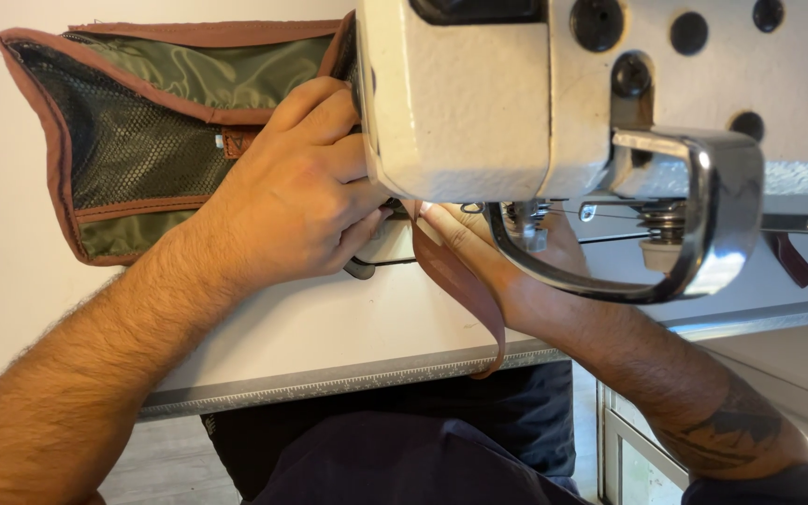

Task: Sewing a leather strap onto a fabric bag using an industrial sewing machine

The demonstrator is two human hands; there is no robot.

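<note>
left hand (pixel 306 187) pressing flat on olive fabric piece (pixel 156 122) lying on white surface (pixel 329 327) | right hand (pixel 479 245) pinching brown binding tape (pixel 465 290) under sewing machine (pixel 554 93)

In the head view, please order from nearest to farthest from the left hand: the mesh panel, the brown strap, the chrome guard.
From the left hand:
1. Mesh panel, touching, on its left.
2. Brown strap, just right, hanging over the table edge.
3. Chrome guard, far right on the machine.
</note>
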